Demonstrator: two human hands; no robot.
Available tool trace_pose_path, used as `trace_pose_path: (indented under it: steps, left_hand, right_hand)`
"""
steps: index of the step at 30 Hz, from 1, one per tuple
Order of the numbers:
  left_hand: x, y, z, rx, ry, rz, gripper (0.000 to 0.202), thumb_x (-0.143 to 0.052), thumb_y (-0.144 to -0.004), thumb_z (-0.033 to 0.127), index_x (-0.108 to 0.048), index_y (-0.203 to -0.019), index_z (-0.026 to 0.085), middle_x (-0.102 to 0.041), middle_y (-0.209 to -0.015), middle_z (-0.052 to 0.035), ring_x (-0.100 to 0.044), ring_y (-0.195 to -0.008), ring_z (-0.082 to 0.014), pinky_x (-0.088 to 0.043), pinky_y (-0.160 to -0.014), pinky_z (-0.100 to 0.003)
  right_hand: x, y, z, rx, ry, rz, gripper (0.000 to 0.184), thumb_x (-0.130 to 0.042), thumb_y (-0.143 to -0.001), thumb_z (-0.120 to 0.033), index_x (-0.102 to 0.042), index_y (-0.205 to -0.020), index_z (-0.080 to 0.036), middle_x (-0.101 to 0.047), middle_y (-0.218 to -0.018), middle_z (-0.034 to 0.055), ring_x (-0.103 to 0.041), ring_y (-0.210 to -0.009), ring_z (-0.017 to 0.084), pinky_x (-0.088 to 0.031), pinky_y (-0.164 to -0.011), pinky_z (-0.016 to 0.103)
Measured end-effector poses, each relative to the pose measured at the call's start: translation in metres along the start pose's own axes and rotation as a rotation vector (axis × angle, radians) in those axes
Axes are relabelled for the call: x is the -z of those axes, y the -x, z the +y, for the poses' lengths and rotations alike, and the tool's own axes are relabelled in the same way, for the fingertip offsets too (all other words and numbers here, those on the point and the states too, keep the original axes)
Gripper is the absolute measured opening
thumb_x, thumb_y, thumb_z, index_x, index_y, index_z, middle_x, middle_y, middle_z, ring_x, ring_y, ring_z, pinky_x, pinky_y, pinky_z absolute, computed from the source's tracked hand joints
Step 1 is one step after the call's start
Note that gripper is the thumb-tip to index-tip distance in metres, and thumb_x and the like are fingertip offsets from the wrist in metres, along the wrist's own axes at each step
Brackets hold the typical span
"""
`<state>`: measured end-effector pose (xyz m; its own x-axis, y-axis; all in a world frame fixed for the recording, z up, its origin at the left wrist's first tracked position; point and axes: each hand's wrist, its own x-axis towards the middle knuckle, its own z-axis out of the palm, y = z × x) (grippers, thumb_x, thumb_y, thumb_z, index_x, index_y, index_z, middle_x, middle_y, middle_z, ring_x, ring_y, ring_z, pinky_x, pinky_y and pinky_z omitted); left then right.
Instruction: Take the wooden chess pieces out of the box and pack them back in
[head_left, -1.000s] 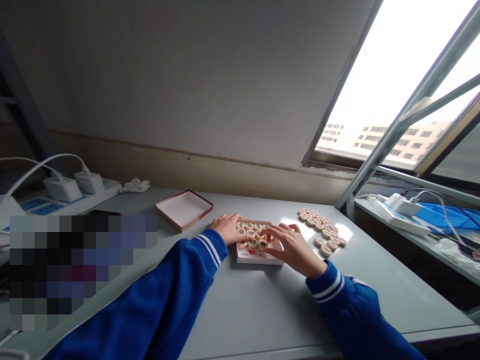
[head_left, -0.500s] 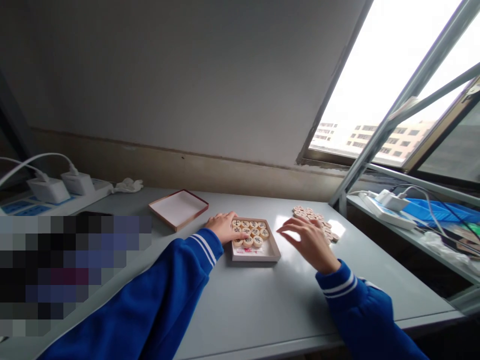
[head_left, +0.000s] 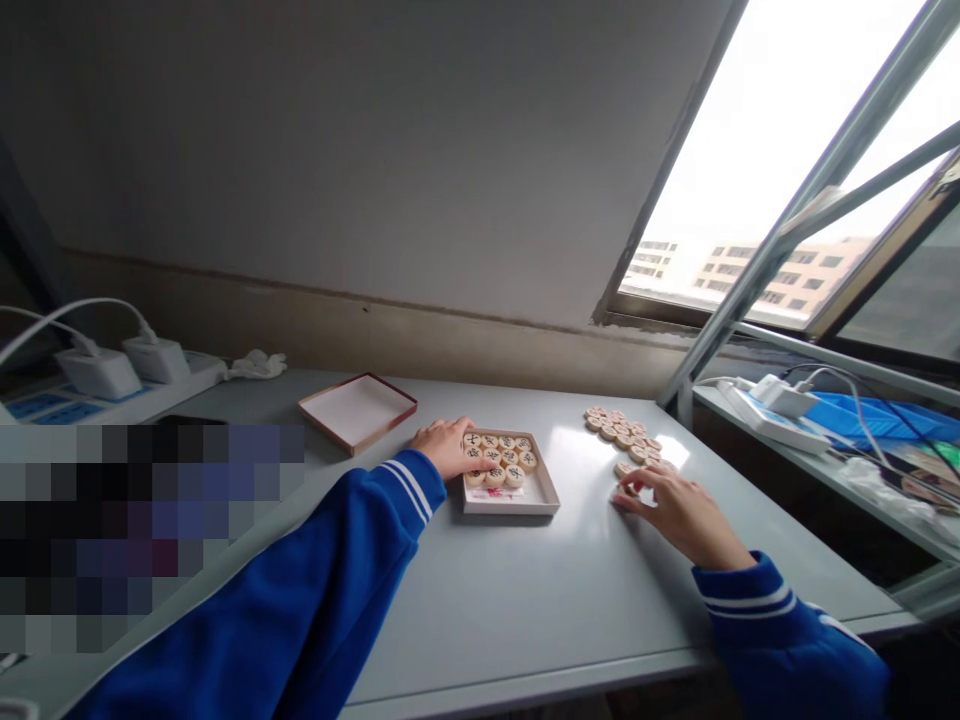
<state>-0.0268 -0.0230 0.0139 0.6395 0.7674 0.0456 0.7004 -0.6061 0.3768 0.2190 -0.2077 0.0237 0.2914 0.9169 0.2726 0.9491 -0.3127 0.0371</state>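
A shallow box (head_left: 514,507) holds several round wooden Chinese chess pieces (head_left: 510,457) with dark characters, laid in rows toward its far side. My left hand (head_left: 442,447) grips the box's left edge, fingers outside and thumb reaching in over the pieces. To the right, a group of more pieces (head_left: 616,425) lies on the table. At this group's near end, my right hand (head_left: 686,515) has thumb and fingers closed around a chess piece, which the fingers mostly cover. Part of the box's near floor shows, with a red print on it.
The box lid (head_left: 360,410) lies upturned behind my left arm. Power strips with white chargers stand at far left (head_left: 112,375) and on the right-hand shelf (head_left: 780,410). A slanted metal post (head_left: 720,320) rises by the window. Part of the left side is pixelated.
My right hand has moved right and down from beside the box to the near end of the loose pieces, its fingers closing on one. My left hand stays on the box.
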Motion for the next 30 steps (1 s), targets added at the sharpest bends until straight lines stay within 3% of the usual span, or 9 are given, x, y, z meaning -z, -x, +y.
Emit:
trace_pose_path:
  steps: [5, 9, 12, 16, 30]
  left_hand:
    - [0.0, 0.0, -0.001, -0.01, 0.005, -0.012, 0.065, -0.047, -0.056, 0.07, -0.047, -0.103, 0.025, -0.059, -0.1, -0.0072, -0.052, -0.096, -0.0264, -0.041, -0.08, -0.037]
    - [0.0, 0.0, 0.0, -0.003, 0.0, -0.012, 0.064, -0.047, -0.057, 0.069, -0.048, -0.104, 0.025, -0.059, -0.099, -0.0075, -0.051, -0.097, -0.0261, -0.04, -0.081, -0.037]
    - [0.001, 0.001, 0.0, -0.011, 0.005, -0.016, 0.064, -0.046, -0.057, 0.069, -0.047, -0.104, 0.025, -0.059, -0.099, -0.0077, -0.051, -0.097, -0.026, -0.04, -0.081, -0.037]
    - [0.002, 0.001, 0.0, -0.024, 0.009, -0.017, 0.065, -0.047, -0.057, 0.069, -0.047, -0.104, 0.024, -0.059, -0.102, -0.0076, -0.051, -0.098, -0.0261, -0.04, -0.082, -0.037]
    - [0.005, 0.003, 0.003, -0.01, 0.009, -0.015, 0.066, -0.051, -0.056, 0.066, -0.047, -0.106, 0.024, -0.059, -0.102, -0.0079, -0.05, -0.1, -0.0265, -0.039, -0.084, -0.038]
  right_hand:
    - [0.012, -0.008, -0.023, 0.086, -0.178, 0.03, 0.022, -0.047, -0.077, -0.039, -0.06, -0.085, -0.024, -0.062, -0.082, 0.0032, -0.057, -0.067, 0.017, -0.043, -0.06, 0.03]
    - [0.023, -0.02, -0.055, 0.358, -0.344, 0.032, 0.022, -0.049, -0.078, -0.035, -0.058, -0.095, -0.024, -0.061, -0.094, 0.0037, -0.055, -0.085, 0.018, -0.042, -0.075, 0.032]
    - [0.023, -0.028, -0.077, 0.458, -0.35, -0.028, 0.017, -0.053, -0.077, -0.03, -0.058, -0.093, -0.025, -0.062, -0.094, 0.0017, -0.055, -0.085, 0.016, -0.04, -0.077, 0.032]
    - [0.015, -0.033, -0.09, 0.46, -0.283, -0.062, 0.012, -0.053, -0.077, -0.027, -0.06, -0.087, -0.025, -0.063, -0.088, 0.0007, -0.056, -0.08, 0.016, -0.038, -0.074, 0.032]
    - [0.011, -0.025, -0.097, 0.304, -0.028, 0.09, 0.011, -0.059, -0.073, -0.033, -0.058, -0.075, -0.023, -0.061, -0.082, 0.0003, -0.051, -0.079, 0.019, -0.028, -0.073, 0.035]
